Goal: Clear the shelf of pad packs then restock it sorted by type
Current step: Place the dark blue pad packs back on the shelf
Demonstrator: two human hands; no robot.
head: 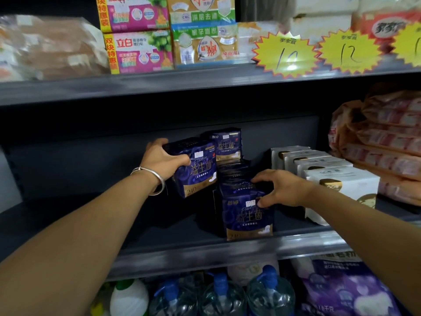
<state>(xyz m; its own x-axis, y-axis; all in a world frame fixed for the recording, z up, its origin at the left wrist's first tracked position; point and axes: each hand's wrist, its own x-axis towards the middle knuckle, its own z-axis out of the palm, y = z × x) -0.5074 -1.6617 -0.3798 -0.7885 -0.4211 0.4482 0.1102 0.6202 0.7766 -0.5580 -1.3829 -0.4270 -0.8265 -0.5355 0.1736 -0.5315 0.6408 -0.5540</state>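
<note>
Left hand [163,160] grips a tilted dark-blue plastic pad pack [194,166] at 10 o'clock; right hand [281,189] clasps the front dark-blue pack [247,213] at centre, likely aligning same-type packs beside white boxed packs [341,179] on the dark metal shelf [159,226].

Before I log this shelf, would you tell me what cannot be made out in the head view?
- Dark blue pad packs behind the front pack: count unclear, shadowed and overlapping.
- Left hand: fingers hidden behind the tilted pack it grips.
- White pad boxes: lettering too small; right hand and forearm cover the front one.
- Pink packs: cut off by the right edge.
</note>
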